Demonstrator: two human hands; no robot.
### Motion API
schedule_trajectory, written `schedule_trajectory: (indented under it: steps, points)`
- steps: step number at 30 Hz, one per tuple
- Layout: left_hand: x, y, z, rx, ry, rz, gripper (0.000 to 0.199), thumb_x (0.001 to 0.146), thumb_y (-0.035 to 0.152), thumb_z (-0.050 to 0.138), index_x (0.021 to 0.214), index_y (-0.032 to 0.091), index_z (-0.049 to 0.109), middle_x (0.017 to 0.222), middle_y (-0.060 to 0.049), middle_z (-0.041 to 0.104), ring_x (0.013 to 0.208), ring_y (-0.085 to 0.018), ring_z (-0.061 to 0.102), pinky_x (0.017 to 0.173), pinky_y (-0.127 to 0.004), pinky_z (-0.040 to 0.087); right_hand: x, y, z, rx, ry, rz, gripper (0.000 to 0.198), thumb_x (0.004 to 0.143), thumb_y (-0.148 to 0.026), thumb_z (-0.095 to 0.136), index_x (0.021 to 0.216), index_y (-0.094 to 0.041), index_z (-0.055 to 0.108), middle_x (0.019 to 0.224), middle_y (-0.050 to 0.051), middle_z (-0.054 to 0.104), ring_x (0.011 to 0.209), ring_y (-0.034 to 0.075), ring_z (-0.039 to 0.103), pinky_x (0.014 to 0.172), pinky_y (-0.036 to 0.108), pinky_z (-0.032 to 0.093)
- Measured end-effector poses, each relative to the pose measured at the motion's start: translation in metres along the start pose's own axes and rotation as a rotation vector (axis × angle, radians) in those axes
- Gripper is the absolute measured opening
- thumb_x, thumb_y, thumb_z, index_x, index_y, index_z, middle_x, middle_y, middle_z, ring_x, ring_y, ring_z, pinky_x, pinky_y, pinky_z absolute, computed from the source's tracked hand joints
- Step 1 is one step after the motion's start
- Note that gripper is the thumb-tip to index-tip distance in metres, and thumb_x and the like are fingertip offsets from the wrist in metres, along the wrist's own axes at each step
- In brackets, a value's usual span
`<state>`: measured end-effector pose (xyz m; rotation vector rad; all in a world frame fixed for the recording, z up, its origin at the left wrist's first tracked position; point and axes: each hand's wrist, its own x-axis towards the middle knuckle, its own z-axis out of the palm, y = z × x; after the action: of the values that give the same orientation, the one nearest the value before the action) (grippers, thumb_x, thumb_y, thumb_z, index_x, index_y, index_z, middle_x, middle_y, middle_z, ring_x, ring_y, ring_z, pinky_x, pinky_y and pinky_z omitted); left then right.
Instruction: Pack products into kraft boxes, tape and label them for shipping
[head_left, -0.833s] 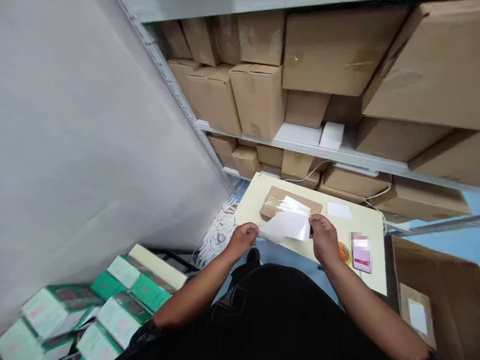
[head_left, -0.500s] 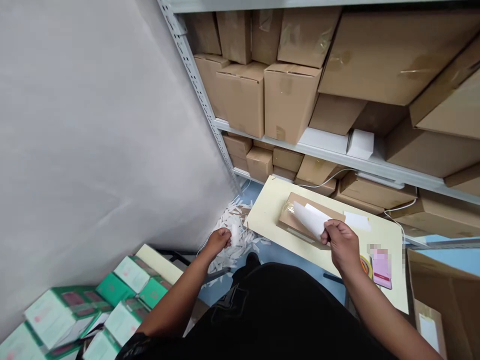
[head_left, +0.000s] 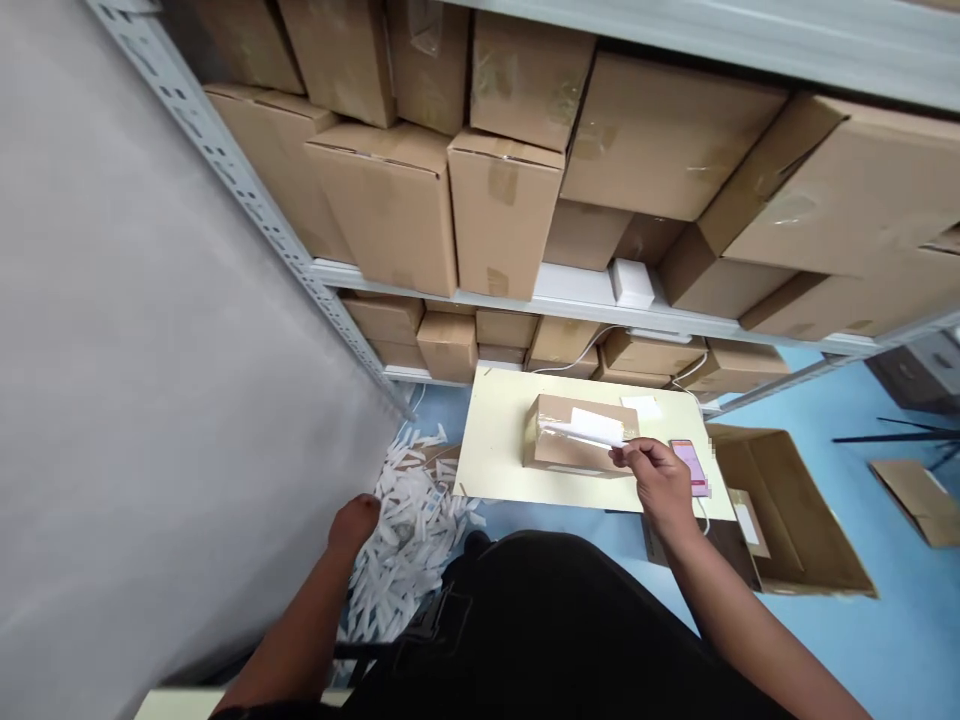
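Observation:
My right hand [head_left: 663, 488] pinches the end of a white paper sheet [head_left: 574, 433], seen almost edge-on above a taped cardboard box [head_left: 551, 453]. On the box top, behind the sheet, lies a white rectangle [head_left: 597, 422]; whether it is stuck down is unclear. The box rests on a pale yellow tabletop [head_left: 491, 450]. Away to the left, my left hand [head_left: 355, 522] is closed beside a heap of white paper strips [head_left: 405, 530] on the floor. What its fingers hold, if anything, is hidden.
A phone [head_left: 688, 465] and another white paper [head_left: 641, 407] lie on the table. A large open carton [head_left: 802, 510] stands right of it. Metal shelving [head_left: 555, 285] packed with cardboard boxes rises behind. A grey wall [head_left: 150, 400] bounds the left side.
The view has turned right. The paper sheet has tipped from broadside to nearly edge-on and lies closer over the box. My left hand has moved left and lower in view.

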<state>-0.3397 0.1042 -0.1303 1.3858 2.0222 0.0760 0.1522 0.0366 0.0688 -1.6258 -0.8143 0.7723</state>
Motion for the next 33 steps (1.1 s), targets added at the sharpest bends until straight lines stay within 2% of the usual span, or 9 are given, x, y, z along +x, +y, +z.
schedule_trajectory:
  steps: [1,3,6,9,12,19,24,29,33]
  points:
    - [-0.001,0.024,0.005,-0.045,-0.035,0.051,0.022,0.083,0.041,0.056,0.079,0.023,0.068,0.089,-0.01,0.079,0.101,-0.031,0.075,0.084,-0.036,0.056,-0.001,0.0,-0.001,-0.01,0.004,-0.003,0.029,0.078,-0.047,0.08,0.081,-0.02,0.072,0.074,0.005,0.076,0.078,0.025,0.076,0.079,0.039,0.06]
    - [-0.017,0.085,0.014,-0.4,-0.201,0.177,0.038,0.089,0.054,0.053,0.092,0.021,0.071,0.094,-0.009,0.079,0.093,-0.027,0.075,0.077,-0.033,0.057,0.0,0.002,-0.004,-0.029,0.002,-0.007,0.029,0.077,-0.048,0.08,0.08,-0.02,0.073,0.073,0.005,0.075,0.077,0.025,0.076,0.08,0.039,0.06]
    - [-0.059,0.186,0.019,-0.785,-0.47,0.301,0.06,0.087,0.073,0.055,0.098,0.016,0.071,0.094,-0.013,0.078,0.079,-0.023,0.074,0.066,-0.03,0.055,0.005,0.008,-0.009,-0.058,-0.014,-0.029,0.028,0.076,-0.047,0.079,0.081,-0.02,0.074,0.077,0.005,0.076,0.077,0.025,0.075,0.079,0.039,0.06]
    - [-0.094,0.266,0.019,-0.917,-0.672,0.306,0.062,0.085,0.074,0.059,0.094,0.014,0.07,0.087,-0.014,0.076,0.07,-0.02,0.072,0.058,-0.027,0.051,0.012,0.02,-0.017,-0.12,-0.024,-0.097,0.024,0.077,-0.044,0.078,0.083,-0.021,0.076,0.082,0.006,0.077,0.078,0.023,0.072,0.075,0.036,0.057]
    - [-0.105,0.312,0.025,-0.885,-0.673,0.388,0.047,0.08,0.061,0.074,0.087,0.015,0.068,0.078,-0.009,0.074,0.064,-0.016,0.068,0.054,-0.023,0.047,0.021,0.036,-0.029,-0.166,-0.034,-0.16,0.019,0.079,-0.039,0.075,0.087,-0.022,0.077,0.084,0.004,0.076,0.075,0.02,0.068,0.073,0.033,0.055]
    - [-0.093,0.365,0.065,-0.669,-0.444,0.44,0.018,0.081,0.035,0.074,0.081,0.019,0.067,0.07,0.0,0.07,0.064,-0.016,0.07,0.057,-0.023,0.048,0.056,0.071,-0.051,-0.067,-0.03,-0.071,0.021,0.08,-0.04,0.07,0.089,-0.022,0.073,0.081,0.002,0.072,0.074,0.02,0.065,0.07,0.032,0.053]
    - [-0.085,0.39,0.092,-0.369,-0.326,0.43,0.005,0.084,0.023,0.068,0.081,0.019,0.067,0.073,-0.001,0.073,0.065,-0.017,0.071,0.065,-0.026,0.051,0.088,0.096,-0.05,-0.333,-0.034,-0.005,0.021,0.085,-0.043,0.064,0.077,-0.023,0.064,0.071,-0.001,0.065,0.067,0.018,0.058,0.065,0.029,0.046]
    - [-0.074,0.392,0.107,0.041,-0.139,0.517,0.008,0.085,0.023,0.065,0.092,0.021,0.069,0.088,-0.008,0.077,0.086,-0.025,0.073,0.071,-0.031,0.048,0.106,0.12,-0.042,-0.74,-0.191,-0.171,0.021,0.09,-0.024,0.053,0.099,-0.023,0.072,0.091,0.006,0.072,0.087,0.024,0.064,0.079,0.033,0.049]
    - [-0.062,0.387,0.112,0.213,-0.123,0.502,0.029,0.087,0.028,0.065,0.114,0.018,0.066,0.105,-0.016,0.077,0.098,-0.032,0.071,0.075,-0.035,0.047,0.108,0.13,-0.038,-0.992,-0.285,-0.326,0.023,0.093,-0.018,0.052,0.103,-0.019,0.073,0.103,0.012,0.069,0.102,0.027,0.061,0.09,0.035,0.046]
